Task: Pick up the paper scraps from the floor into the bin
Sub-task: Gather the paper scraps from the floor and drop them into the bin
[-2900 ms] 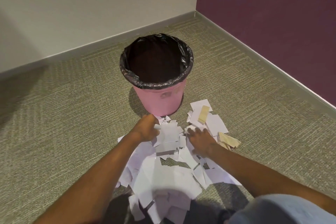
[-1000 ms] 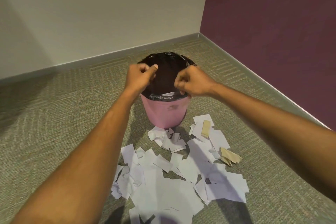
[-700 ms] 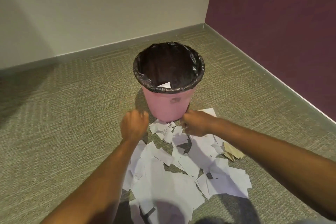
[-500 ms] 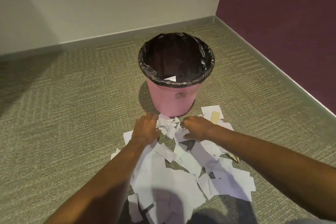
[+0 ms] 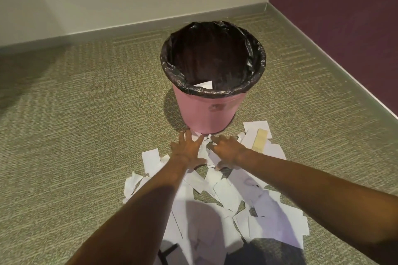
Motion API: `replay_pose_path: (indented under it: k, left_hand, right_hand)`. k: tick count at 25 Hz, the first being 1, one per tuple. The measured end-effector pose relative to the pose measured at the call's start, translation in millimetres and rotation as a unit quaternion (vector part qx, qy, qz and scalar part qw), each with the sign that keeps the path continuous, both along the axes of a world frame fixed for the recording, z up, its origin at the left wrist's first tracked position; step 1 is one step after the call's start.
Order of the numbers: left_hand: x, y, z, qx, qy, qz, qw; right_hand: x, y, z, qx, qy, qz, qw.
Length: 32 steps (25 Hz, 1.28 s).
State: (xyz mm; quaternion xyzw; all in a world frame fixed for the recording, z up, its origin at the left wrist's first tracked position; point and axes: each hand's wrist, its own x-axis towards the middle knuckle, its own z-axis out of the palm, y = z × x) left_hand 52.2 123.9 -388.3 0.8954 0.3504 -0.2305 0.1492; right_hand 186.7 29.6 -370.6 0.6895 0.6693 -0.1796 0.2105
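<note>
The left hand (image 5: pixel 188 151) and the right hand (image 5: pixel 226 149) are laid side by side on the paper scraps (image 5: pixel 217 211), just in front of the bin (image 5: pixel 206 114). The fingers (image 5: pixel 187 137) of both hands are spread wide and pressed flat on the paper; nothing is gripped. The scraps are scattered over the carpet floor (image 5: pixel 75 135), from the foot of the bin back towards the person. A tan strip (image 5: pixel 260 139) is seen among the white pieces to the right of the bin. The pink bin is lined with a black bag (image 5: pixel 172 64), and one white scrap (image 5: pixel 204 84) is seen inside.
</note>
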Motion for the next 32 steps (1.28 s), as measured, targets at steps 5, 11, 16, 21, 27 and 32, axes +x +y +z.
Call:
replay_pose_path:
  k: [5,11,16,21,27,32]
  left_hand:
    - [1.2,-10.5,-10.7,-0.008,0.022,0.006,1.0]
    - [6.5,-21.8,-2.8,0.05,-0.052,-0.005,0.997]
    - [6.8,-25.9,3.2,0.045,-0.099,0.02,0.994]
    - [-7.0,-24.4,33.3,0.028,-0.146,0.046,0.988]
    - [-17.0,-13.8,119.1,0.023,-0.227,0.044,0.973]
    - [-11.2,-7.8,219.3,0.044,-0.314,0.041,0.948]
  right_hand:
    - [-12.1,-12.6,-17.9,0.041,-0.021,-0.019,0.999]
    - [-20.9,-25.2,-6.7,0.092,0.004,-0.009,0.996]
    - [-22.7,-33.6,7.2,0.141,-0.018,0.059,0.988]
    - [-18.1,-43.9,40.8,0.211,-0.008,0.058,0.976]
    - [-26.1,-52.4,114.5,0.415,-0.019,0.038,0.909]
    - [-24.0,-25.8,213.6,0.595,-0.072,0.039,0.8]
